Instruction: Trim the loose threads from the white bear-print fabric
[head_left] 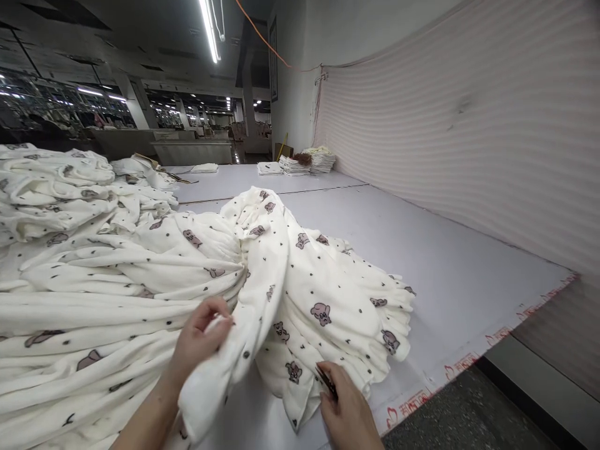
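Observation:
White fleece fabric (300, 275) printed with brownish-mauve bears and small dark marks lies gathered and folded across the table. My left hand (204, 331) is closed, pinching a fold of this fabric near the bottom centre. Thumb and fingers of my right hand (344, 406) are closed around a small dark tool (327, 381), perhaps thread snips; its exact kind is partly hidden by the fingers. That hand rests by the fabric's lower right corner, close to the table's front edge. A twisted strip of the cloth runs between both hands.
A large heap of the same cloth (56, 187) covers the left side. Stacks of folded white pieces (295, 164) stand at the table's (422, 250) far end. A pinkish striped sheet (459, 125) hangs along the right wall. The table's near edge carries red-printed tape (462, 365).

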`<control>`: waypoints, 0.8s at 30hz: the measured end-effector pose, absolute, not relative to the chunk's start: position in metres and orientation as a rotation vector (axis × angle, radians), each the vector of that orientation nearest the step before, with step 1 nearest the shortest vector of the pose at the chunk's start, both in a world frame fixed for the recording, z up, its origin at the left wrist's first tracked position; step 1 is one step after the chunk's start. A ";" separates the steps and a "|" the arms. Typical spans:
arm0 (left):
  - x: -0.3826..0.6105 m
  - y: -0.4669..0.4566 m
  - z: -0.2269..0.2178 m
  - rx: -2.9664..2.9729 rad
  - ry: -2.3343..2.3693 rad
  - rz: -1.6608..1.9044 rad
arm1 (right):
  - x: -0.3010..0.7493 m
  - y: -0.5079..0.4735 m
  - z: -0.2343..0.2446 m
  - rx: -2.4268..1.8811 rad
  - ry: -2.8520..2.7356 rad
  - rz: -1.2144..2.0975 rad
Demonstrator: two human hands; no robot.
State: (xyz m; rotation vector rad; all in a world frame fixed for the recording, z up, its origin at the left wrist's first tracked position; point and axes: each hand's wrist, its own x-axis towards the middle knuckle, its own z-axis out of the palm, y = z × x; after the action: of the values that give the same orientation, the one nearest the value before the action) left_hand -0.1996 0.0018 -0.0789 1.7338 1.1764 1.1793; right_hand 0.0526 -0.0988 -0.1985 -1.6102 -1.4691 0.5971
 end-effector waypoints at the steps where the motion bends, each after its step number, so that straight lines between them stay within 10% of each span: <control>1: -0.195 0.000 -0.079 1.872 1.177 1.034 | 0.052 -0.098 -0.201 -1.632 -1.528 0.549; 7: -0.122 -0.034 -0.136 2.252 1.199 0.226 | 0.057 -0.085 -0.193 -1.683 -1.555 0.586; 24: -0.182 -0.047 -0.154 2.063 1.382 0.573 | 0.029 -0.087 -0.184 -1.429 -1.315 0.769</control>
State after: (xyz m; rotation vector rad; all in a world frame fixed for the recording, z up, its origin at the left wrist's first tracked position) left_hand -0.1821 -0.0473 -0.1538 2.0629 1.3820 0.5725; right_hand 0.0291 -0.0867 -0.1840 -1.4291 -1.3147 0.7688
